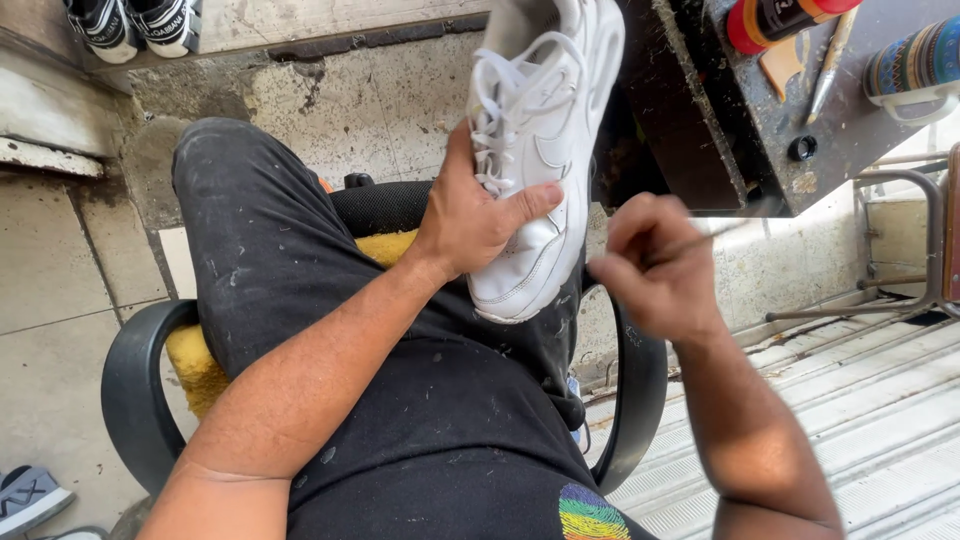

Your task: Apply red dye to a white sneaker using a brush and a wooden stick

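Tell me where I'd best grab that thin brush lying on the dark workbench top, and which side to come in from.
Probably pinch the thin brush at mid-handle, coming from above. It lies flat and slanted on the dark workbench, between a red-capped bottle and a patterned mug, so the bare middle looks freest. The right hand is nearer; the left hand holds the white sneaker.
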